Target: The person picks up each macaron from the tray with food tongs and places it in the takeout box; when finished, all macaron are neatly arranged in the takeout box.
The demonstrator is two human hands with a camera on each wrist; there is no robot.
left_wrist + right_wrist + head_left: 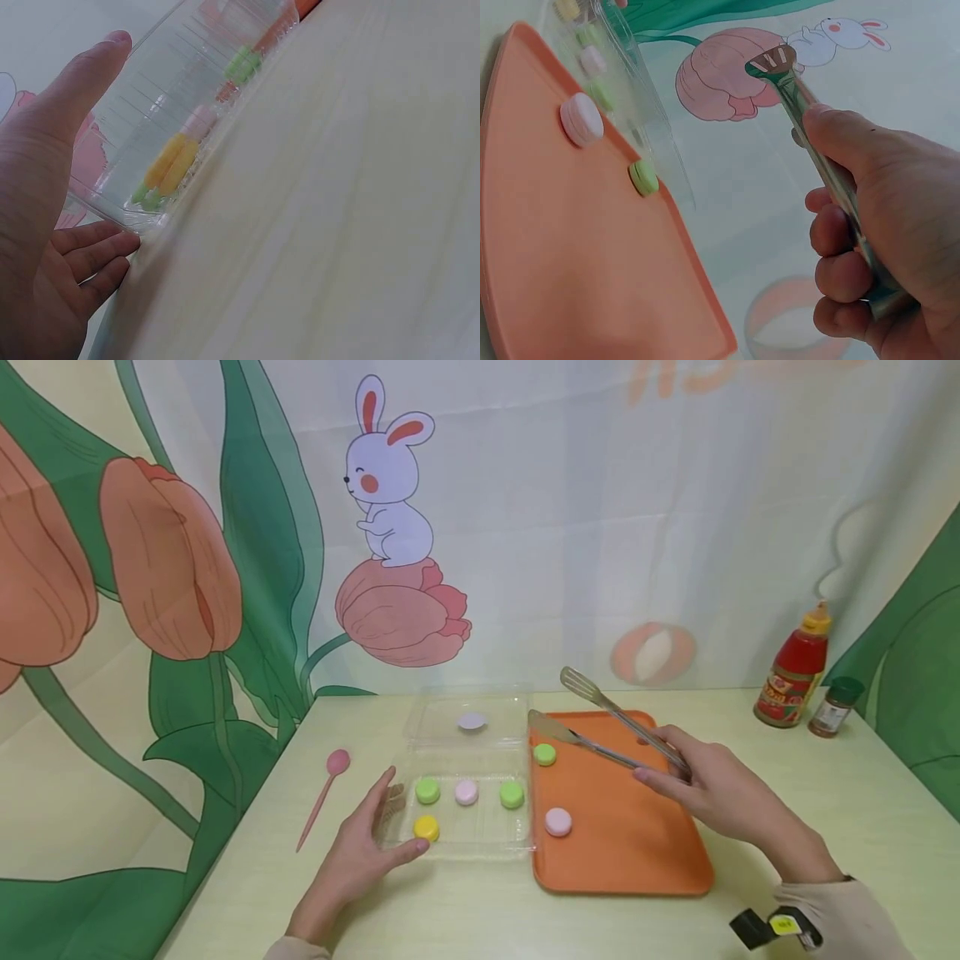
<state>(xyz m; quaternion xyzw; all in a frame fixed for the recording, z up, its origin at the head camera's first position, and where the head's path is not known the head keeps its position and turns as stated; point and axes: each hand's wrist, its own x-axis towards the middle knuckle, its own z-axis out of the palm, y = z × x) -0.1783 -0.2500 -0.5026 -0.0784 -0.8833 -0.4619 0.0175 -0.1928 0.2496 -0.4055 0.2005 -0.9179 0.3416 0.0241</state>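
In the head view my left hand (pixel 363 843) touches the left side of a clear plastic box (pixel 480 843), its thumb reaching over the front rim. Inside are a yellow macaron (pixel 426 828), a pink macaron (pixel 467 792) and two green macarons, one at the left (pixel 427 791) and one at the right (pixel 512 794). My right hand (pixel 708 781) holds metal tongs (pixel 626 718) above an orange tray (pixel 630 860); their arms are spread, nothing between the tips. Along the tray's left edge lie a green macaron (pixel 544 754) and a pink macaron (pixel 558 822).
The box's hinged lid (pixel 435 718) lies open behind it, bearing a pale oval sticker (pixel 472 721). A pink spoon (pixel 326 789) lies at the left. At the back right stand a red sauce bottle (pixel 791 672) and a small green-capped jar (pixel 834 710). A printed curtain (pixel 540 527) hangs behind.
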